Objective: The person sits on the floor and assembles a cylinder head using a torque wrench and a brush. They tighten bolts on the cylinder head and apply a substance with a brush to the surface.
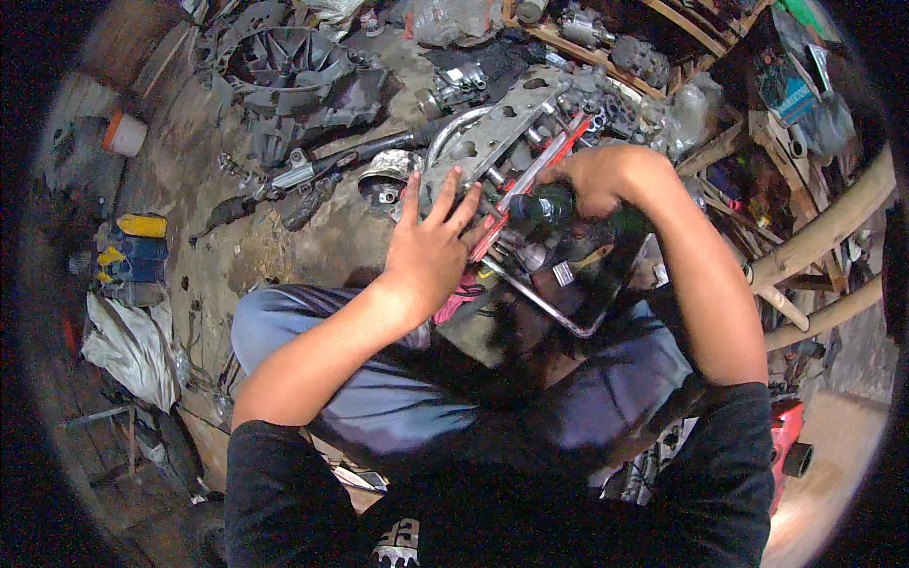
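Note:
My left hand point(431, 248) is open, with its fingers spread over the near left edge of a grey metal engine part point(507, 123). Its thumb side lies by a long red-edged metal strip point(535, 180), which slants up to the right. My right hand point(606, 180) is bent in over the strip's right side, its fingers curled round a dark cylindrical object point(542, 207). The grip is partly in shadow, so the object's exact kind cannot be made out. Below it, a bent metal rod point(540, 301) runs toward my knees.
A large dark bell-shaped housing point(284, 71) lies at the far left. Nearer are a shock absorber point(312, 168) and a round metal part point(386, 178). Wooden poles point(824, 222) stand at the right. A white sack point(133, 336) and a yellow-and-blue container point(133, 256) sit far left.

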